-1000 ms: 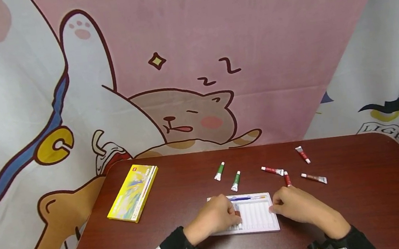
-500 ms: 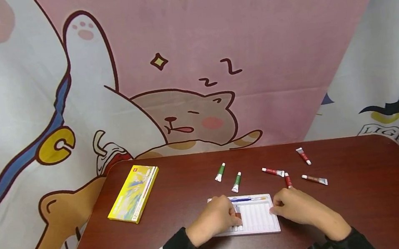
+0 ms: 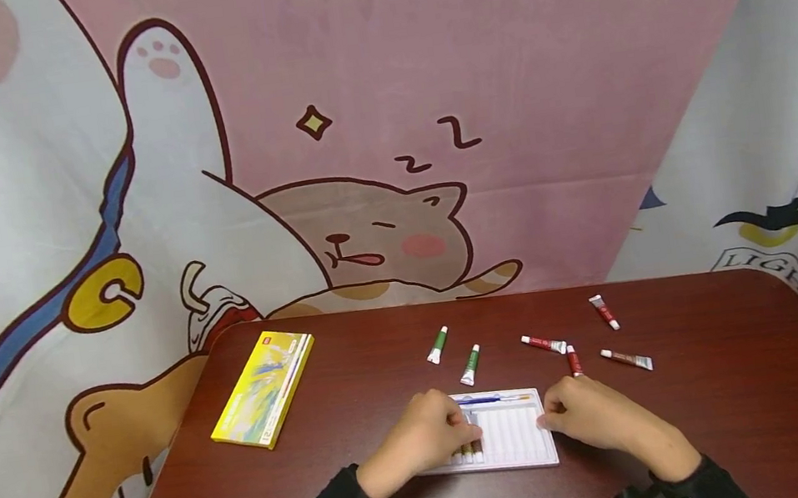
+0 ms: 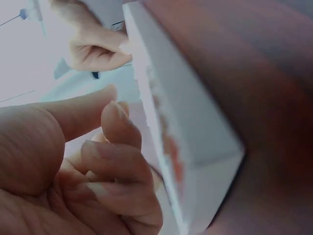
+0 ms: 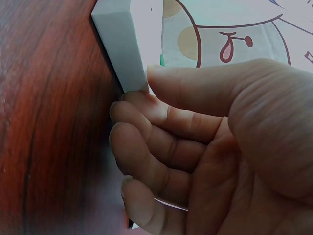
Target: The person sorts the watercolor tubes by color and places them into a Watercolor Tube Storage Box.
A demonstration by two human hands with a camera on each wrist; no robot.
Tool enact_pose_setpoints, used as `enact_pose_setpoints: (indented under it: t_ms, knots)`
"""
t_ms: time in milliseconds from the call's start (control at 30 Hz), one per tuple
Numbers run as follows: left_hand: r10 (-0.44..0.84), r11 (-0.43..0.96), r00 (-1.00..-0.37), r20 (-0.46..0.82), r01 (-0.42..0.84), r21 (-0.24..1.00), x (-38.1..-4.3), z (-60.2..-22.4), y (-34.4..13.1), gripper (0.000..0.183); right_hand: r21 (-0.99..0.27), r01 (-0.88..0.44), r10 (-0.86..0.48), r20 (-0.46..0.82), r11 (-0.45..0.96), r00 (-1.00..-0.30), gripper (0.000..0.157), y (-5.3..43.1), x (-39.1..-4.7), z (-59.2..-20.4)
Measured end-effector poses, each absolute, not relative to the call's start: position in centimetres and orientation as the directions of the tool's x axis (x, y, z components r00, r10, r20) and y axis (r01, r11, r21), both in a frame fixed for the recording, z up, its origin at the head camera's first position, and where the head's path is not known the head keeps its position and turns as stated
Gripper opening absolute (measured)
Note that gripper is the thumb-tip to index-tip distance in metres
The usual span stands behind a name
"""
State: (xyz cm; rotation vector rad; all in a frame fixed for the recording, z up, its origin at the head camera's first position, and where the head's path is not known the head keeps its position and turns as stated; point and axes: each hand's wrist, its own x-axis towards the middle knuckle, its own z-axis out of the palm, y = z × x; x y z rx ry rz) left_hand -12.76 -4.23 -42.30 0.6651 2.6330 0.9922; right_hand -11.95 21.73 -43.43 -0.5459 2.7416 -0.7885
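Note:
A white plastic tray with ribbed slots lies flat on the table, a blue-handled paintbrush along its far edge. Several small paint tubes sit in its left slots, partly covered by my left hand. In the left wrist view this hand's fingers are loosely curled, thumb and index tips close together with nothing seen between them, just over the tray. My right hand pinches the tray's right edge; in the right wrist view its thumb is at the rim and the index finger is against the side.
Beyond the tray lie two green tubes, several red tubes and a brown tube. A yellow box lies at the table's left. A cartoon-printed cloth hangs behind the table.
My left hand has lifted and shifted slightly left, off the brown tube it was touching in the tray; more tubes show in the slots. My right hand stays at the tray's edge.

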Motion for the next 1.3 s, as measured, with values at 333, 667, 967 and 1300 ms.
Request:
enact_pose_setpoints:
  t_ms: [333,667,967,1300]
  knots:
    - [0.342,0.786,-0.939,-0.032,0.267,0.557,-13.5,-40.4,-7.4,0.03,-0.553,-0.283,-0.411,-0.119,0.783,-0.904,0.028,21.7,-11.9,-43.2]
    - [0.335,0.874,-0.917,-0.214,0.217,0.435,-14.0,-41.1,-9.3,0.026,-0.559,-0.274,-0.408,-0.128,0.782,-0.904,0.027,21.9,-11.9,-43.5]
    - [0.386,0.839,-0.882,-0.269,0.215,0.499,-14.2,-41.9,-9.7,0.03,-0.539,-0.288,-0.407,-0.113,0.792,-0.906,0.027,21.7,-11.9,-43.6]
    - [0.428,0.788,-0.862,-0.273,0.208,0.579,-14.6,-42.3,-10.2,0.031,-0.511,-0.271,-0.382,-0.124,0.816,-0.916,0.025,21.6,-11.9,-43.3]
